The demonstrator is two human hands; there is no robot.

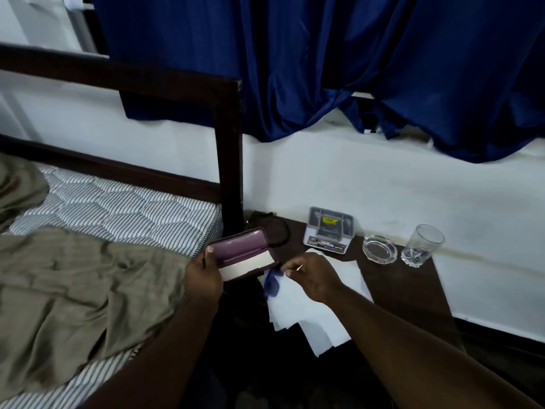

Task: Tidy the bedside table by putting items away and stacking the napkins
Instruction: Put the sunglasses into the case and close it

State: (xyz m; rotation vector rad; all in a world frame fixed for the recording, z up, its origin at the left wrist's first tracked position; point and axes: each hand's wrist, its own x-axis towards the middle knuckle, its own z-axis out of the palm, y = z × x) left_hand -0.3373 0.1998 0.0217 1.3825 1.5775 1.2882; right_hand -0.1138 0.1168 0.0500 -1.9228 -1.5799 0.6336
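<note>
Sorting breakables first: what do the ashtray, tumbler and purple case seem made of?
Ashtray: clear glass, probably; thick, glinting rim. Tumbler: clear glass, see-through, with a faceted base. Purple case: likely faux leather over a hard shell; smooth, faint sheen.

Across the top, a deep blue curtain [324, 54], glossy, in heavy folds, hem bunched and sagging low on the right. Behind and below it, a white wall [383, 190], scuffed with faint grey marks. On the left, a dark wooden bed frame [228, 149]: one upright post, two rails against the wall. Inside the frame, a mattress [124, 208] in grey-and-white stripes, quilted in hexagons. Over the mattress, a crumpled olive-brown sheet [76, 284] across the near part, another bunch of it at the far left edge.
</note>
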